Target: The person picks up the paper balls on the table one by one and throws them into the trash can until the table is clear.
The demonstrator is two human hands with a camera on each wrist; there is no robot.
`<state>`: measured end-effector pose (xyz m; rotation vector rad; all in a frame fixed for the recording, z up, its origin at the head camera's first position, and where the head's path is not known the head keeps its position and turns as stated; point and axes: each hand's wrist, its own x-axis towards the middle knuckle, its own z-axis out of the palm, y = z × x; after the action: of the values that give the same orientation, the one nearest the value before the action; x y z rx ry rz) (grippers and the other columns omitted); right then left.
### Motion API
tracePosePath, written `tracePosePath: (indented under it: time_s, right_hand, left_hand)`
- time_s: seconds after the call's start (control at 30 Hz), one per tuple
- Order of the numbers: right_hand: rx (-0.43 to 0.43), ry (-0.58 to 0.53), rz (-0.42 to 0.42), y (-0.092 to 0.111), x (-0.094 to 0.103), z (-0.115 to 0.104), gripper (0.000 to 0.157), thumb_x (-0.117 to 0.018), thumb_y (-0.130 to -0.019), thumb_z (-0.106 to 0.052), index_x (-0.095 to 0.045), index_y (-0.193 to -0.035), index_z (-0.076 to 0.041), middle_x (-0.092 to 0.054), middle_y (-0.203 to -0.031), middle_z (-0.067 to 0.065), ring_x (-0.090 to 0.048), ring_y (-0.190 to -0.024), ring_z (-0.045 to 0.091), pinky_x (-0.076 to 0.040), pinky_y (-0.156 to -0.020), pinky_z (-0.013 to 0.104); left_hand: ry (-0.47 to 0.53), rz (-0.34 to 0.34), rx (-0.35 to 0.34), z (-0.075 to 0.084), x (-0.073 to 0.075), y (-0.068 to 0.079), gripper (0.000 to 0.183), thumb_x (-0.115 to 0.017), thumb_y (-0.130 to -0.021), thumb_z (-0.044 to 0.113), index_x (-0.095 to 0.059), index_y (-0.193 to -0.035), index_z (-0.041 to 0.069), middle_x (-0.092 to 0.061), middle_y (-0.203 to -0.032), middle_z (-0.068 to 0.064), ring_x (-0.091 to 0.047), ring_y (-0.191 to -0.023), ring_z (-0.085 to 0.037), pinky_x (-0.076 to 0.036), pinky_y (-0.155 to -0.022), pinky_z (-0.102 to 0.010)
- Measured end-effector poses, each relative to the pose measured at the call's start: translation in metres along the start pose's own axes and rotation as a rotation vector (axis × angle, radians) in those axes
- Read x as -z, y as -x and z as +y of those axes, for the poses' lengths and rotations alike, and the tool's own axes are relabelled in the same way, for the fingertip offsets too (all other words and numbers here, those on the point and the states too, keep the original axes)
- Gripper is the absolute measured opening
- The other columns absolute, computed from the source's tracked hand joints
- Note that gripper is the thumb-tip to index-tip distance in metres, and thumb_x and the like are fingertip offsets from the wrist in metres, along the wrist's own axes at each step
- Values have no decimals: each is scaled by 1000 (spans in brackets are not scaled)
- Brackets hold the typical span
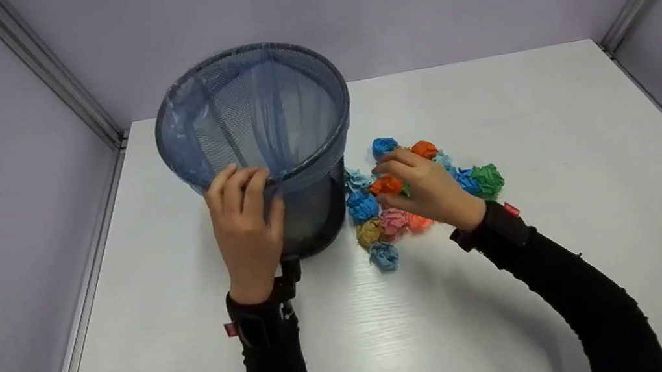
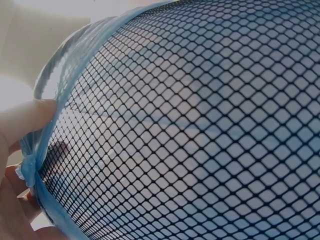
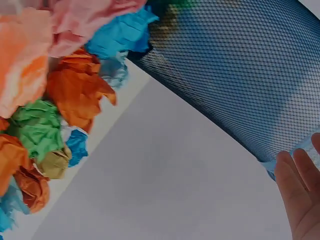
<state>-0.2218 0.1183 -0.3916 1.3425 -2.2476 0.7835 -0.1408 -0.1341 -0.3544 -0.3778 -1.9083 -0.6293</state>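
Observation:
A black mesh wastebasket (image 1: 316, 218) stands on the white table, lined with a translucent blue bag (image 1: 300, 112) folded over its rim. My left hand (image 1: 246, 231) grips the near rim, fingers over the top and thumb (image 2: 30, 117) on the outer side. Beside the basket lies a heap of crumpled paper balls, among them a blue ball (image 1: 363, 206), a green ball (image 1: 488, 181) and a pink ball (image 1: 394, 221). Above this heap is my right hand (image 1: 430, 191), fingers loosely bent with a gap to the thumb and nothing between them. It covers part of the heap.
The white table (image 1: 566, 177) extends to the right of the heap. A pale back wall (image 1: 442, 5) rises behind the basket, with side panels and metal corner strips left and right. In the left wrist view, a knot (image 2: 29, 170) in the blue bag sits beside the rim.

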Motion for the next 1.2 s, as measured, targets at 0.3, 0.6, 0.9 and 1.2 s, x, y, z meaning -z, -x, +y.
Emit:
tracePosePath:
  time_s: [0.3, 0.6, 0.9, 1.2]
  right_hand:
    - [-86, 72, -321, 25, -31, 17, 26, -68, -73, -10, -62, -98, -5, -56, -93, 8, -56, -80, 18, -49, -66, 30]
    - [-185, 101, -490, 35, -45, 30, 26, -74, -69, -21, -60, -88, -10, -53, -82, 2, -52, -69, 14, -47, -56, 27]
    - [-170, 157, -527, 41, -54, 36, 24, -73, -68, -15, -59, -87, -9, -52, -79, 3, -52, -66, 18, -48, -57, 32]
    - [-213, 117, -518, 43, -50, 35, 22, -69, -68, -4, -59, -87, -9, -54, -78, 2, -55, -68, 18, -49, -61, 32]
  left_hand:
    - [-4, 5, -5, 0, 1, 1, 24, -66, -74, 1, -59, -97, 0, -54, -99, -16, -43, -108, -33, -32, -95, -41]
    - [2, 6, -10, 0, 0, 0, 25, -65, -74, 2, -58, -98, 0, -54, -98, -16, -43, -107, -33, -32, -95, -42]
    - [-5, 4, -13, 1, 1, -1, 23, -65, -75, 4, -59, -97, 0, -54, -98, -16, -43, -107, -33, -31, -95, -42]
    - [-1, 4, -7, 0, 0, -1, 24, -66, -75, 3, -59, -97, 0, -54, -98, -15, -43, -107, -33, -32, -94, -41]
